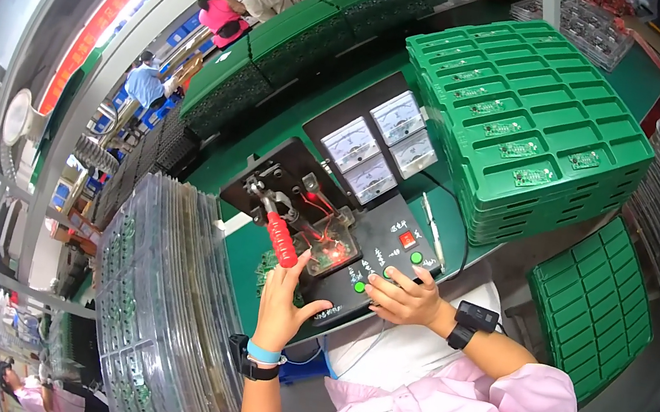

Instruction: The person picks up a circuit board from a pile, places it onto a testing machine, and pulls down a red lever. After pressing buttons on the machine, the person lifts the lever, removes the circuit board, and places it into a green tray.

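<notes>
My left hand (279, 306) is open, thumb spread, with its fingertips at the lower end of the red handle (281, 240) of a toggle clamp. The clamp belongs to a black test fixture (266, 170), where a red light glows under a clear part (333, 253). Beside it is a black control box (377, 233) with a red rocker switch (407, 240) and green buttons (360, 288). My right hand (410, 302) lies over these buttons, fingers loosely bent and apart, holding nothing. Part of a green circuit board (267, 263) shows behind my left hand.
Green trays (527, 108) holding several circuit boards are stacked at the right. Clear plastic trays (168, 301) stand at the left. A panel of small screens (369, 148) sits behind the box, a pen (433, 227) beside it. Another green tray (594, 308) is lower right. People work farther off.
</notes>
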### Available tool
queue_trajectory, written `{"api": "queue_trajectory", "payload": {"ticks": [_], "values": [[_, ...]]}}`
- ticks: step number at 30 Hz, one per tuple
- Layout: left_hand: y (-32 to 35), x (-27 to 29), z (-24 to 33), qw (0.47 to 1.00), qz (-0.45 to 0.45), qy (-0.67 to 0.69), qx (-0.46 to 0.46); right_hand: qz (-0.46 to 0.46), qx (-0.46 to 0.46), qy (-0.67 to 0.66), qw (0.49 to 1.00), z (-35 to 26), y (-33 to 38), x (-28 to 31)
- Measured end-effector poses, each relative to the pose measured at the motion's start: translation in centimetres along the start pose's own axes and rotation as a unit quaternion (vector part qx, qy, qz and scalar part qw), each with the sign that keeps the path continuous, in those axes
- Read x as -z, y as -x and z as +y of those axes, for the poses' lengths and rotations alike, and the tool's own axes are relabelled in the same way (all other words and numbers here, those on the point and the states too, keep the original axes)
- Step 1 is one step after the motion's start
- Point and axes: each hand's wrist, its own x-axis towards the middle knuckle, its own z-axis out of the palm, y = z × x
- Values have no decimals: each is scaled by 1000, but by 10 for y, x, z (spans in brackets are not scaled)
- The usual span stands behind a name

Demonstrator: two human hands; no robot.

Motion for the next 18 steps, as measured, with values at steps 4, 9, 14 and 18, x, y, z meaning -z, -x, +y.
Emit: {"api": "queue_trajectory", "payload": {"ticks": [4, 9, 14, 18], "values": [[3, -10, -10, 998, 30, 62, 5, -77, -55, -207, 974, 4, -49, 19], [6, -19, -21, 979, 9, 203, -28, -5, 170, -432, 886, 18, -178, 4], [14, -22, -22, 990, 58, 107, 66, 97, 117, -383, 911, 36, -269, -52], [16, -30, -18, 971, 112, 188, 97, 69, -33, -384, 920, 37, -262, -54]]}}
